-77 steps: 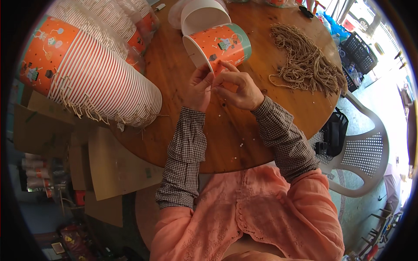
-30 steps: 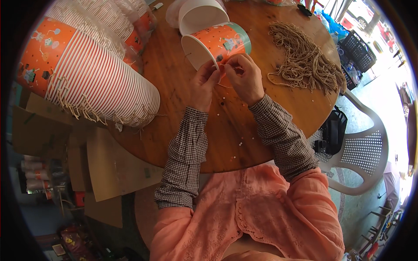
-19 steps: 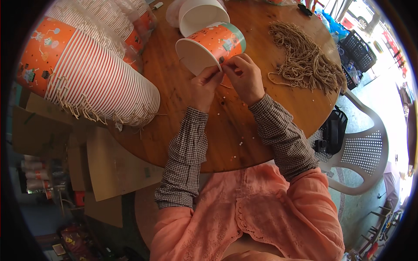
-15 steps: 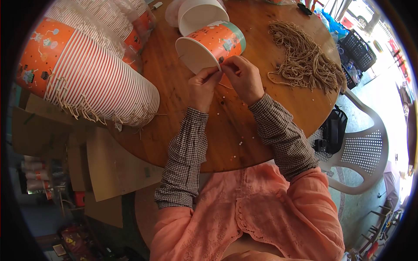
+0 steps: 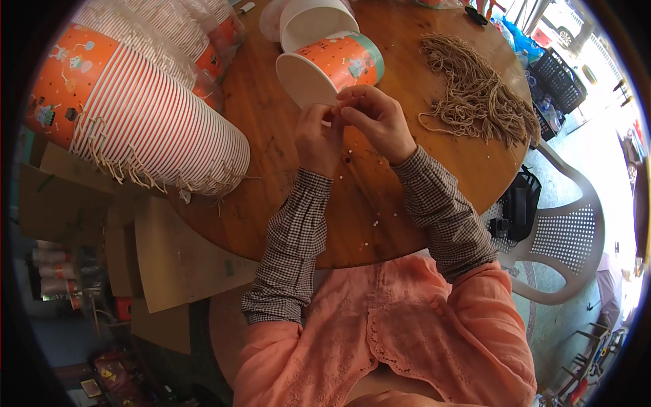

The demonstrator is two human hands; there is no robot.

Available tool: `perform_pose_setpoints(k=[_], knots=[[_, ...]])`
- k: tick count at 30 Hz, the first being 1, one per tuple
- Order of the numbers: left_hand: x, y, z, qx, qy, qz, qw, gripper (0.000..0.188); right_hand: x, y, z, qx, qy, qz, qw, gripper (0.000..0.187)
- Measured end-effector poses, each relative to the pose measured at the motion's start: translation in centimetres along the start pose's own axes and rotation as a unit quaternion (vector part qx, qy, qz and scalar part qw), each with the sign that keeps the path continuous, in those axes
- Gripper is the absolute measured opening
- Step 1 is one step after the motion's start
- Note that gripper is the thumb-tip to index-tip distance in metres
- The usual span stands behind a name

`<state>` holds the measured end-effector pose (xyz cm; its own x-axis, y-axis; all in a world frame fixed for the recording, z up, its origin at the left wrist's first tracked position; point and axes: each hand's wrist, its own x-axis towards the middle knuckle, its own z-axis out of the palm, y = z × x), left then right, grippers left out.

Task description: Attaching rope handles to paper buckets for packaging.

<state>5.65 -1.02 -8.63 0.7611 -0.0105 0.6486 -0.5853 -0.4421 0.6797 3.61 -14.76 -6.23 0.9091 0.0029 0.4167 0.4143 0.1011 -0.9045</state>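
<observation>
An orange paper bucket with a white base and a green rim band lies on its side on the round wooden table, base toward me. My left hand and my right hand meet at its lower edge, fingertips pinched together against the bucket's side. Whether a string sits between the fingers is too small to tell. A pile of tan string pieces lies to the right of my right hand.
A long nested stack of orange striped buckets with strings hanging lies at the left. A white bucket stands behind the held one. Cardboard sheets lean below the table's left edge. A white plastic chair with a black bag is at the right.
The bucket has been turned, so its white base now faces me more. Both hands moved slightly up along its edge and stayed pinched together.
</observation>
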Motion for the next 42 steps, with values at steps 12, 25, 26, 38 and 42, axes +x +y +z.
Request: perform_pose_setpoints(k=[12,25,26,38,42], knots=[[0.1,0.3,-0.7,-0.168,-0.078,-0.106,0.977,0.013,-0.1,-0.3,-0.1,-0.259,-0.026,-0.161,0.952,0.025],[0.1,-0.1,-0.7,-0.278,-0.175,-0.150,0.932,0.014,-0.4,-0.8,-0.2,-0.322,0.038,-0.151,0.934,0.023],[0.3,0.3,-1.1,-0.278,-0.175,-0.150,0.933,0.014,-0.2,-0.7,-0.3,-0.294,0.058,-0.131,0.945,0.022],[0.7,1.9,-2.0,-0.226,-0.109,-0.098,0.963,0.014,-0.6,-0.5,0.5,-0.270,0.032,-0.107,0.956,0.025],[0.4,2.9,-2.3,-0.185,-0.097,-0.018,0.978,0.010,-0.6,-0.2,0.1,-0.360,0.025,-0.170,0.917,0.024]])
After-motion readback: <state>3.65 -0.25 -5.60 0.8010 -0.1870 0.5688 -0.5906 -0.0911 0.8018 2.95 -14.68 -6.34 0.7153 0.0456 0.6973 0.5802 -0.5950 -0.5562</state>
